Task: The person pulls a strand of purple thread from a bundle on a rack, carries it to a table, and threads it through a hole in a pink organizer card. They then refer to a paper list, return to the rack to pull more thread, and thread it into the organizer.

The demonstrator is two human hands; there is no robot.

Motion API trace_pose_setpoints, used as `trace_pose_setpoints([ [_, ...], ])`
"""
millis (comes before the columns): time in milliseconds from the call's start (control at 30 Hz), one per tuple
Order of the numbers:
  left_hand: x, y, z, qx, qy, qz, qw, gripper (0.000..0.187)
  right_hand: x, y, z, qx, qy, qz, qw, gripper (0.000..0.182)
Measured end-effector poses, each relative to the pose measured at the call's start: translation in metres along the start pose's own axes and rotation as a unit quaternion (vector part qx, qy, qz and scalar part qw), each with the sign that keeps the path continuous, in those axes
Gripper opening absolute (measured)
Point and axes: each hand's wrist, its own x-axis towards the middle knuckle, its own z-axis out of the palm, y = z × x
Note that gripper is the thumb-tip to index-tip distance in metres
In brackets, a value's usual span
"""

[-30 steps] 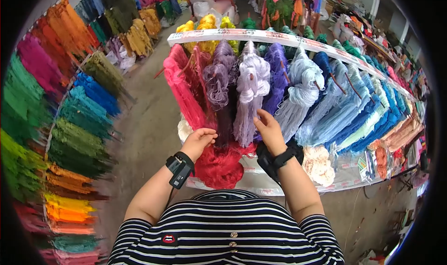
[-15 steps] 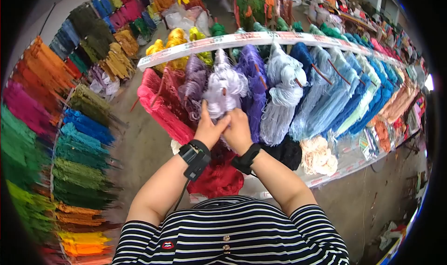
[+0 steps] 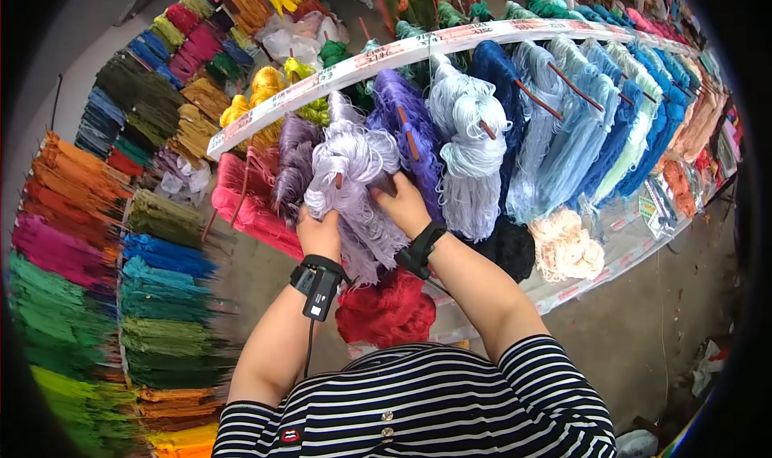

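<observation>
A lavender yarn hank (image 3: 354,164) hangs knotted on a reddish-brown peg, its loose strands spreading below the knot. At its lower left side, my left hand (image 3: 318,234) is closed on the strands, the thumb showing in front. My right hand (image 3: 404,206) grips the hank's right edge, with thumb and index finger apart and the other fingers partly hidden. Dusky purple yarn (image 3: 296,164) hangs close on the left, and violet yarn (image 3: 408,132) is beside my right hand. A red yarn bundle (image 3: 386,309) lies below my wrists.
A white rail (image 3: 362,62) with handwritten labels runs above the hanks. Pale blue yarn (image 3: 470,152) and other blue hanks hang to the right; pink-red yarn (image 3: 249,209) hangs left. Black yarn (image 3: 508,249) and cream yarn (image 3: 567,245) lie on the lower ledge. Coloured hanks line the left side.
My hands have moved from close together below the knot to opposite sides of the lavender hank. Its lower strands now show between them. The camera view has shifted.
</observation>
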Motion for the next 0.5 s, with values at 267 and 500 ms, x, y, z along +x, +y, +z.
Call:
trace_pose_setpoints([
  [267,-0.001,-0.001,0.011,-0.106,-0.117,0.002,0.987,0.079,-0.047,-0.054,0.023,-0.043,-0.100,-0.081,0.991,0.026],
  [500,0.011,0.007,0.012,-0.086,-0.016,0.008,0.996,0.046,-0.044,-0.011,0.009,0.195,-0.104,0.124,0.967,0.024],
])
